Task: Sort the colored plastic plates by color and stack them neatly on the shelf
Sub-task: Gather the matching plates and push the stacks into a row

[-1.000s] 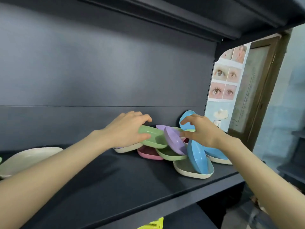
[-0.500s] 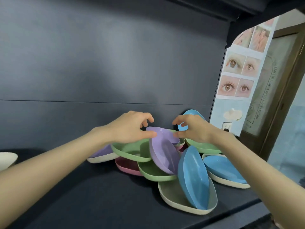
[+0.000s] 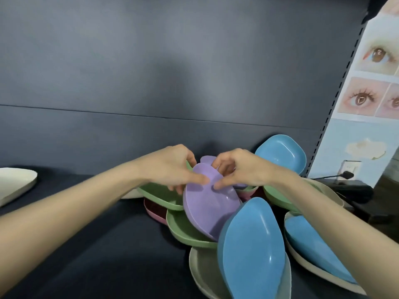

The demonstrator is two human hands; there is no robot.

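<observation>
Pinching the purple plate (image 3: pixel 209 203) by its rim, your left hand (image 3: pixel 172 169) and right hand (image 3: pixel 244 169) grasp it with curled fingers (image 3: pixel 199 179); it leans on the plate heap (image 3: pixel 252 251) on the dark shelf (image 3: pixel 108 244). A matte back panel (image 3: pixel 151 72) stands behind, an eye poster (image 3: pixel 371 83) at right.

Plain, unpatterned plastic in pastel shades: a purple plate (image 3: pixel 209 203) lies mid-pile. A glossy sky-blue near plate (image 3: pixel 252 251) stands at its 5 o'clock, a second blue plate (image 3: pixel 282 154) at 1 o'clock and a third blue plate (image 3: pixel 313 244) at 4 o'clock, set in a cream plate (image 3: pixel 313 266). Green plates show at 9 o'clock (image 3: pixel 159 193), 7 o'clock (image 3: pixel 185 229) and 3 o'clock (image 3: pixel 274 194). A pink plate (image 3: pixel 153 209), darker inside, peeks out at 8 o'clock. A dull sage plate (image 3: pixel 203 270) lies at 6 o'clock. An off-white plate (image 3: pixel 15 184) lies far off at 9 o'clock. The shelf (image 3: pixel 97 244) and back panel (image 3: pixel 151 61) are dark slate blue. At 2 o'clock, a pale blue poster (image 3: pixel 367 130) carries pink-toned eye pictures.
</observation>
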